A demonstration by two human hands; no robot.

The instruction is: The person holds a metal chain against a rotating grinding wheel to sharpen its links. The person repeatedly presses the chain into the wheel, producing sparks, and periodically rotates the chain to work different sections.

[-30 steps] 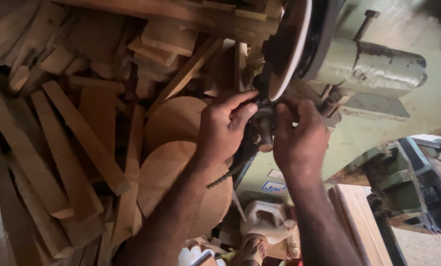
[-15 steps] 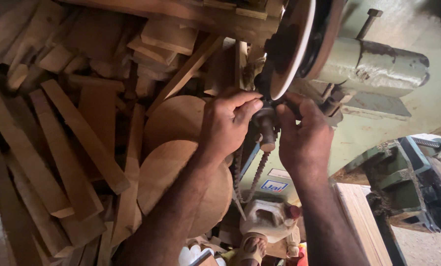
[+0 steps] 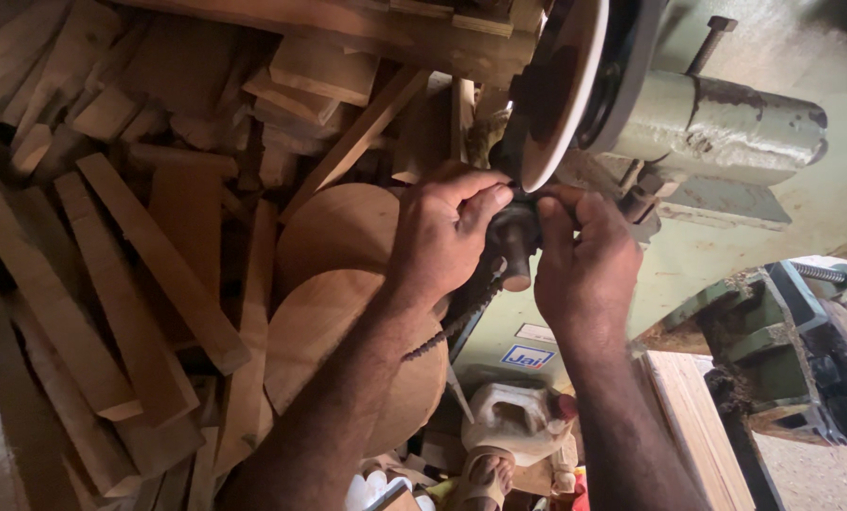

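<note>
Both hands meet at a dark round knob (image 3: 516, 238) under the edge of a large sanding disc (image 3: 558, 87) on a pale green machine (image 3: 726, 123). My left hand (image 3: 445, 235) has its thumb pressed on the knob's left side, fingers curled. My right hand (image 3: 582, 260) closes around the knob's right side. A dark threaded rod (image 3: 452, 326) runs down-left from the knob, partly hidden by my left forearm.
A heap of wooden slats and offcuts (image 3: 130, 274) fills the left. Two round wooden discs (image 3: 334, 312) lie under my left arm. A pale carved wooden piece (image 3: 509, 421) sits below. A green vice-like part (image 3: 802, 360) and a plank (image 3: 693, 416) are at right.
The hands have stayed on the knob, with the fingers shifting slightly around it. The view has moved a little closer and lower.
</note>
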